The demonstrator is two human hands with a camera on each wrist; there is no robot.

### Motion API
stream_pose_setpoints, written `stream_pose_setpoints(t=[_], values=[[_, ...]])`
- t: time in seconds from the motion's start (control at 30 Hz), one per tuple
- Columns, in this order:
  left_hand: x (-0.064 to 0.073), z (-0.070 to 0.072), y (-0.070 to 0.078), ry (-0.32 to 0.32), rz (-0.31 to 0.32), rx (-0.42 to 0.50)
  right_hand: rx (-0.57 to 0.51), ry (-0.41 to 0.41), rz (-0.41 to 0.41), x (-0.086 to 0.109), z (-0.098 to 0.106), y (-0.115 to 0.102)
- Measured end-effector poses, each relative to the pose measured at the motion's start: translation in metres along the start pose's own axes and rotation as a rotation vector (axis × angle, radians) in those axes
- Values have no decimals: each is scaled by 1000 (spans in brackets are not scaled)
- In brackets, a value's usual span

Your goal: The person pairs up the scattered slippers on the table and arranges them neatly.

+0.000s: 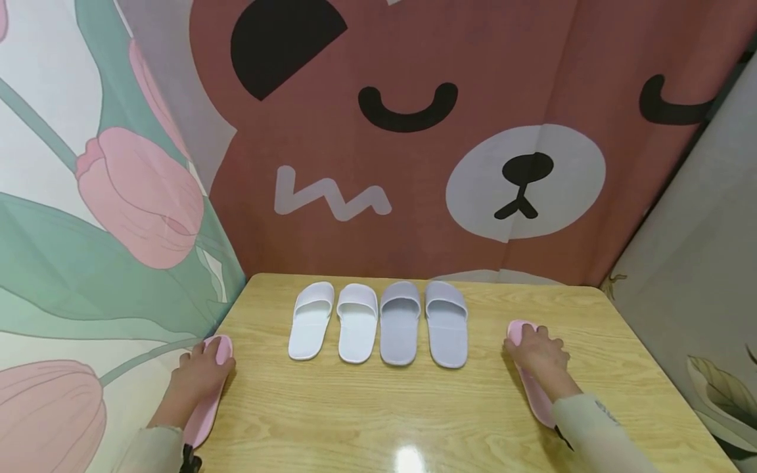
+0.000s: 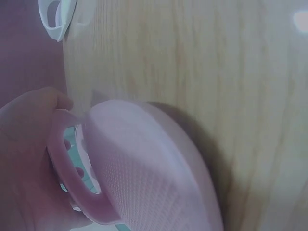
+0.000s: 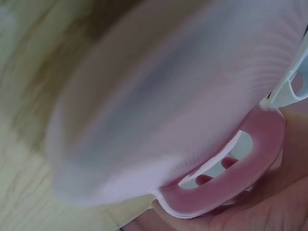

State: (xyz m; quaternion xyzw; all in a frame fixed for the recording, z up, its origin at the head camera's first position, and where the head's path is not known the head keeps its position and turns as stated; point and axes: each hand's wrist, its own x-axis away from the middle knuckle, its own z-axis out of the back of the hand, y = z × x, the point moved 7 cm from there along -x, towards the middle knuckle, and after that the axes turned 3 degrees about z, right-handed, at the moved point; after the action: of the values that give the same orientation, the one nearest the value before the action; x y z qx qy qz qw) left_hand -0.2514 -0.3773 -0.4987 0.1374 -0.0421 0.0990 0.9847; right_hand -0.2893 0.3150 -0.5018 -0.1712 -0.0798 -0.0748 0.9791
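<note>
My left hand [image 1: 200, 371] grips a pink slipper [image 1: 205, 417] by its strap, at the table's left edge. In the left wrist view that slipper [image 2: 154, 163] is tilted on its side, its textured footbed showing, with fingertips visible through the strap opening. On the right side, my right hand [image 1: 537, 358] holds a second pink slipper [image 1: 537, 401] over its strap. The right wrist view shows this slipper [image 3: 159, 110] close up and tilted, the hand wrapped around the strap from outside.
Two white slippers, one left [image 1: 311, 325] and one right [image 1: 357, 328], stand in a row with two grey slippers [image 1: 400, 330] at the back of the wooden table [image 1: 331, 414]. A bear-print curtain [image 1: 331, 243] hangs behind, and a tulip-print curtain [image 1: 148, 295] borders the left.
</note>
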Motion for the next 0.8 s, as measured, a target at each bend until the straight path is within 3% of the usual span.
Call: stream_pose_setpoints(t=[0.23,0.8], values=[[1,-2,0,-25,33,6,-5,-3,6,2,-2,2],[0,-1,1,-18,50,-1,5,2,14,3,3,2]])
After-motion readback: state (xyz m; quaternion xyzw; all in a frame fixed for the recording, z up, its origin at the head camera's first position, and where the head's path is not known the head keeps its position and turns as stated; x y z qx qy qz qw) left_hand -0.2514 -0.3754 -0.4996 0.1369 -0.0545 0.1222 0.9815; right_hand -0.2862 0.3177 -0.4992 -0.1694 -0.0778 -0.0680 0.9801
